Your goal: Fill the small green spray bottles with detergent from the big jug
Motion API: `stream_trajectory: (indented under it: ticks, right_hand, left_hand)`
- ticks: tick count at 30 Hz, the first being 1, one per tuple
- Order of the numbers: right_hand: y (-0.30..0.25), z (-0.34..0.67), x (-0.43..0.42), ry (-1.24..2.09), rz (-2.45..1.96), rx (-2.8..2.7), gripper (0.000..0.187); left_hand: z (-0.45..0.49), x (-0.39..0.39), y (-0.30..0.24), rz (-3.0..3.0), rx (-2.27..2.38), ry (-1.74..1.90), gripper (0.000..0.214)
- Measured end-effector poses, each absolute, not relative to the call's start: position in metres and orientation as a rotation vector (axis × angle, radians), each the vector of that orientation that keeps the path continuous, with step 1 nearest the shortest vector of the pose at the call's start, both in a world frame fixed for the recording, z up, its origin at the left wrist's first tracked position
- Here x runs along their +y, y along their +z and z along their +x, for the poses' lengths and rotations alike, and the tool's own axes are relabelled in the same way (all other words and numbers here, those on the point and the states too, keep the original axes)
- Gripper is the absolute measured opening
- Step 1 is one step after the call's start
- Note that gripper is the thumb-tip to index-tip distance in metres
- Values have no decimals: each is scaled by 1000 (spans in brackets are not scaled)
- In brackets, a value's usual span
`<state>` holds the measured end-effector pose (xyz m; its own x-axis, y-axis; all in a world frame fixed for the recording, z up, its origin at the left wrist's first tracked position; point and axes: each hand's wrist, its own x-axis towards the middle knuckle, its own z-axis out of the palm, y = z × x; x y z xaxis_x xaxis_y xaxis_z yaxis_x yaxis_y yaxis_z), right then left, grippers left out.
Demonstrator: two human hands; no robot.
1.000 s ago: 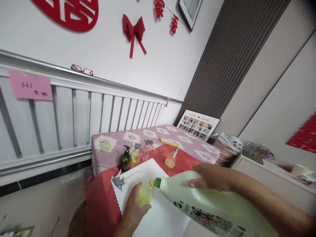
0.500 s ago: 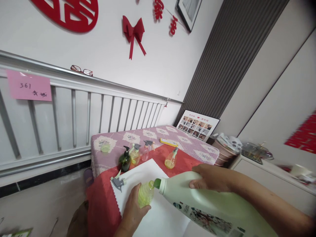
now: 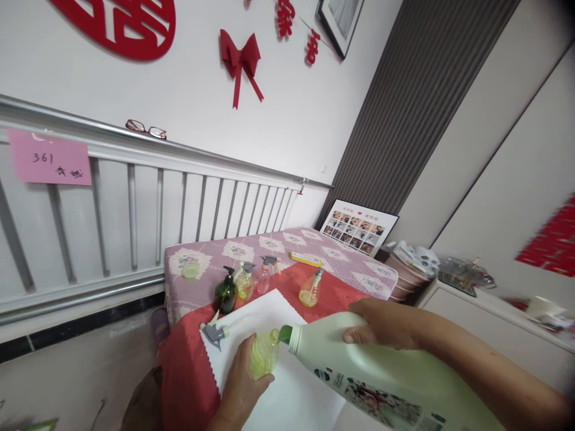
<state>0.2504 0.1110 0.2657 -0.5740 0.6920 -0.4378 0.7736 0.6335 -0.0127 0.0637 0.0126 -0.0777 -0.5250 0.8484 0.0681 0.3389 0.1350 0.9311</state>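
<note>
My left hand (image 3: 245,380) is wrapped round a small yellow-green clear spray bottle (image 3: 264,355) with its top off, tilted to the right over the white sheet (image 3: 287,398). By its handle, my right hand (image 3: 381,323) grips a big pale green detergent jug (image 3: 359,368), tipped on its side. The jug's green spout meets or nearly touches the small bottle's mouth; whether liquid flows I cannot tell. A grey trigger spray head (image 3: 215,333) lies on the sheet's left edge. Behind it stand a dark green pump bottle (image 3: 227,293), a yellow spray bottle (image 3: 245,282) and a pink one (image 3: 262,278).
An orange-yellow spray bottle (image 3: 309,291) stands on the red cloth (image 3: 186,359). Farther back on the patterned tablecloth (image 3: 238,248) lie a yellow box (image 3: 306,258) and a pale green lid-like dish (image 3: 191,270). A white radiator (image 3: 148,209) runs along the wall; a cabinet (image 3: 476,323) is at right.
The view has shifted very slightly. Both hands keep hold of the bottle and the jug in almost the same pose.
</note>
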Motion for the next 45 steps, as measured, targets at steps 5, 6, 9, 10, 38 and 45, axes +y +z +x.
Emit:
stream_trajectory:
  ticks: [5, 6, 9, 10, 38, 45]
  right_hand:
    - [265, 251, 111, -291, 1162, 2468, 48]
    - [265, 251, 111, -287, 1165, 2464, 49]
    - [266, 250, 110, -271, 1156, 2458, 50]
    - [266, 250, 110, -267, 1155, 2454, 51]
    - [266, 249, 113, -301, 1155, 2450, 53]
    - [268, 248, 110, -284, 1148, 2435, 55]
  left_hand:
    - [64, 14, -79, 1141, 1933, 1390, 90]
    - [64, 14, -79, 1142, 1932, 1395, 90]
    - [65, 13, -78, 1141, 1921, 1410, 89]
    - [65, 13, -78, 1141, 1916, 1415, 89]
    - [64, 14, -80, 1152, 1975, 1358, 90]
    - [64, 14, -80, 1147, 1980, 1351, 91]
